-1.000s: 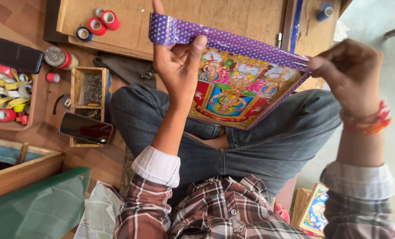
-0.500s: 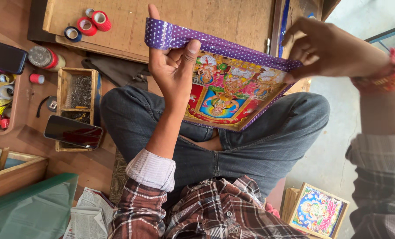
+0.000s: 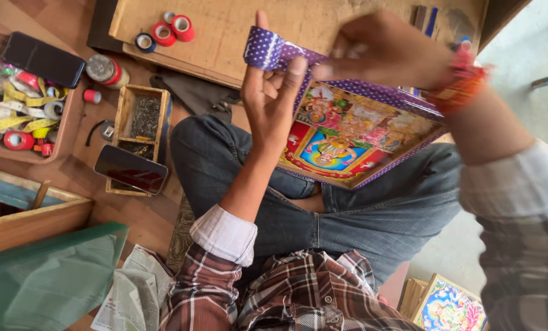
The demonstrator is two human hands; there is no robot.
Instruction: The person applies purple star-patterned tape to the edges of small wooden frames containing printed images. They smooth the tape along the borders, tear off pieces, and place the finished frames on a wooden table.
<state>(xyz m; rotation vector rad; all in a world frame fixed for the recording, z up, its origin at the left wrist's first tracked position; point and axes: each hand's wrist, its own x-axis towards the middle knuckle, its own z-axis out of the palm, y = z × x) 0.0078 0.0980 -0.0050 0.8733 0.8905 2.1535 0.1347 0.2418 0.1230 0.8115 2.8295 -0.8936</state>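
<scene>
- Low wooden bench point(image 3: 237, 37) beyond both hands, with three tape rolls point(image 3: 163, 30) near its far-left corner.
- Colourful picture point(image 3: 347, 138) held tilted over the lap, just under the grips, its upper edge lined with purple dotted tape point(image 3: 274, 52).
- Right hand point(image 3: 387, 52) over that upper edge, grip closed on the tape as far as the blur lets judge.
- Left hand point(image 3: 271, 101) palm-up at the picture's left corner, grip narrow: thumb pressing the tape's loose end, which curls up over the fingers.
- Nail tray point(image 3: 142, 119) and dark phone point(image 3: 131, 170) on the floor, well left of the left grip.
- Best done by keeping the tape taut and straight, smoothing from the middle toward the corner, folding evenly over the edge without creases.
</scene>
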